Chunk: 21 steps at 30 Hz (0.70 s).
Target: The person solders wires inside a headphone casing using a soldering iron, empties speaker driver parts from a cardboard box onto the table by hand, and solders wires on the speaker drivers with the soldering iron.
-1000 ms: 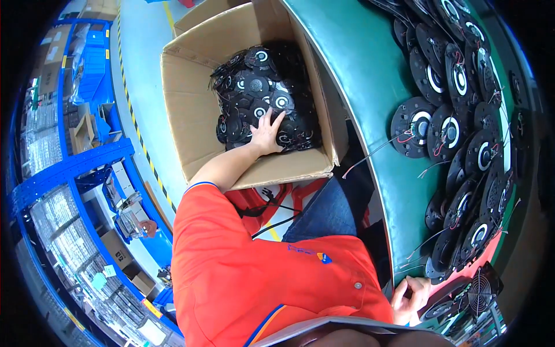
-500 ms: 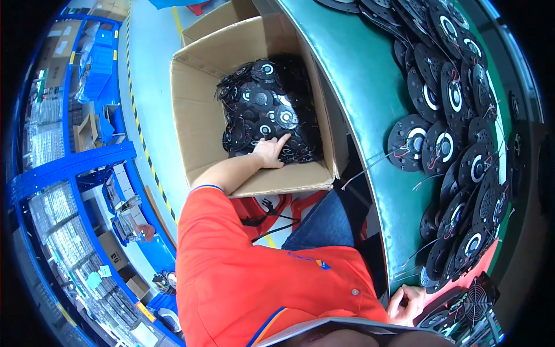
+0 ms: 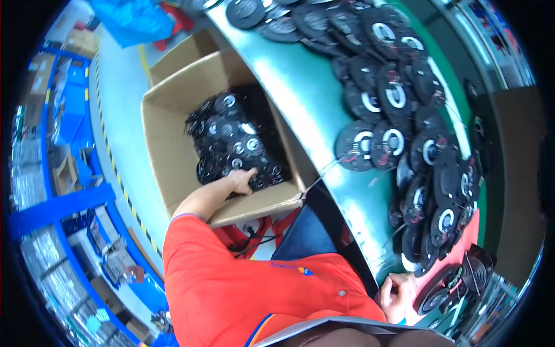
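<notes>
My left hand [image 3: 241, 181] reaches into a tall cardboard box [image 3: 173, 133] and touches the near part of a pile of round black discs [image 3: 226, 128]. Its thumb stands apart from the fingers, whose tips are partly hidden among the discs. Many of these discs have a pale ring and thin wires. My right hand [image 3: 396, 296] rests at the near edge of the green-topped table [image 3: 312, 124], fingers curled in, with nothing visible in them. Beyond it, more black discs [image 3: 394, 146] with white rings and wires lie overlapped in heaps on the table.
A blue shelving rack [image 3: 63, 211] with bins and stacked packs stands at the left. Red frame parts [image 3: 234, 236] show below the box. A blue bag [image 3: 133, 23] lies at the far left, and a black round fan grille [image 3: 475, 273] sits near the right corner.
The view has turned and shifted, so box and table appear further left and lower. My left hand stays in the box with its fingers lower among the discs; my right hand stays curled at the table edge.
</notes>
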### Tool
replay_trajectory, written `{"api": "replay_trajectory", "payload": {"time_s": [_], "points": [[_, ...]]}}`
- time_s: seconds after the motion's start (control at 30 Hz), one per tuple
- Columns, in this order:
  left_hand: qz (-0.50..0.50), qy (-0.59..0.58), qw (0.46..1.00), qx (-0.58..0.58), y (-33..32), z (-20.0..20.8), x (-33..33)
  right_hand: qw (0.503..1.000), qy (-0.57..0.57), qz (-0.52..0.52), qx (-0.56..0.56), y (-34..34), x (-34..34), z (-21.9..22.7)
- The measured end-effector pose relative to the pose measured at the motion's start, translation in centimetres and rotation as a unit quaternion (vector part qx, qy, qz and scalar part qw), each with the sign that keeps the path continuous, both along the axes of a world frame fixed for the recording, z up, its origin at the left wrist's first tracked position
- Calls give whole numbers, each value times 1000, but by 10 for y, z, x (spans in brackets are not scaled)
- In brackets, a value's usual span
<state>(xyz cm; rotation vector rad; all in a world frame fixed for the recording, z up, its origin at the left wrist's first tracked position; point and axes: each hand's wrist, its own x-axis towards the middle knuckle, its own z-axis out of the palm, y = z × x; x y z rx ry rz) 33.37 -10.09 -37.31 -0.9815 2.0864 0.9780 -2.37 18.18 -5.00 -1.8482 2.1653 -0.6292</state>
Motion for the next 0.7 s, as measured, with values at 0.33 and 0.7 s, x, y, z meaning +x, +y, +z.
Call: {"api": "replay_trajectory", "payload": {"time_s": [0.33, 0.7], "points": [[-42, 130, 987, -82, 8, 14, 7, 999, 3, -29, -43, -4, -1, 3], [583, 346, 735, 3, -21, 76, 44, 997, -28, -22, -63, 0, -2, 4]]}}
